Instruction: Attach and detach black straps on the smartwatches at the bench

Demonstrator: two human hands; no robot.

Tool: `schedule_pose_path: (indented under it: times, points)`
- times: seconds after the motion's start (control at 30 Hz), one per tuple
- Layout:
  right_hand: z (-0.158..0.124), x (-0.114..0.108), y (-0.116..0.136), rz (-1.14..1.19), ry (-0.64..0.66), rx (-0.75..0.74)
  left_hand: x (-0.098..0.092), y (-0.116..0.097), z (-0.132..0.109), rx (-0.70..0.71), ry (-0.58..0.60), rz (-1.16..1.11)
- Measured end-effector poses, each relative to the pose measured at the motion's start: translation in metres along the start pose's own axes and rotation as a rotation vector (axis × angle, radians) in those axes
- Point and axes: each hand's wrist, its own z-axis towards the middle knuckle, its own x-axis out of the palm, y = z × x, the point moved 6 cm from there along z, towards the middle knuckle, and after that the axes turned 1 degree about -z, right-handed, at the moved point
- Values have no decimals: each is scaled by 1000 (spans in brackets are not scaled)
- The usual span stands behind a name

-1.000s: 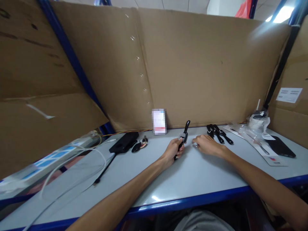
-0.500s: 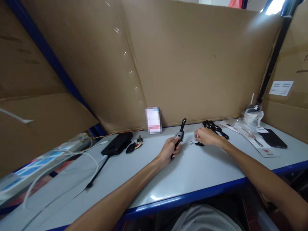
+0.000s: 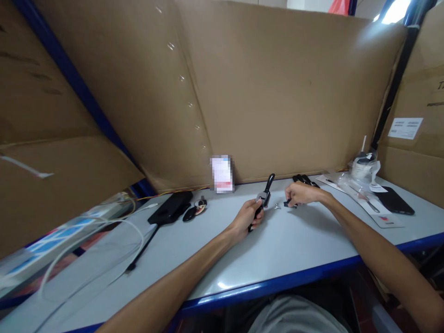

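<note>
My left hand [image 3: 247, 216] is closed around what looks like a watch [image 3: 264, 196] with a grey squarish body and a black strap. One strap end points up and away, and the other shows below my fingers. To the right, my right hand [image 3: 300, 193] pinches a small dark piece [image 3: 287, 204] at the tabletop; its exact kind is too small to tell. Between the hands lie tiny silvery metal bits [image 3: 277, 206]. Behind my right hand, several black straps [image 3: 305, 179] lie side by side, partly covered by it.
A phone with a blurred screen [image 3: 222, 175] leans on the cardboard wall [image 3: 263, 92]. Leftward are keys [image 3: 200, 204], a black box-like device [image 3: 170, 207], white cables and a power strip [image 3: 62, 243]. Rightward lie plastic packaging [image 3: 360, 194] and a dark phone [image 3: 395, 200].
My right hand has shifted slightly right and now grips the small dark piece that lay beside it. My left hand and the watch have moved a little right.
</note>
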Motion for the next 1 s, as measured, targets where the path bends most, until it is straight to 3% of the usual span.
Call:
schedule_pose_path:
  times: [0.13, 0.27, 0.37, 0.53, 0.73, 0.83, 1.0]
  points:
    - [-2, -16, 7, 425, -215, -48, 3, 2, 0, -25, 39, 8]
    - [-1, -3, 13, 683, -118, -13, 3, 2, 0, -53, 84, 9]
    - [-1, -6, 16, 752, -151, -66, 3, 1, -1, -86, 139, 32]
    - [-6, -19, 21, 689, -204, -201, 8, 2, -6, -184, 256, 111]
    - [3, 3, 32, 572, -151, -225, 11, 4, -6, -245, 314, 124]
    - [3, 10, 38, 360, -242, -187, 11, 7, -4, -262, 328, 128]
    - [-7, 11, 52, 86, -390, -134, 15, 0, -9, -146, 305, 201]
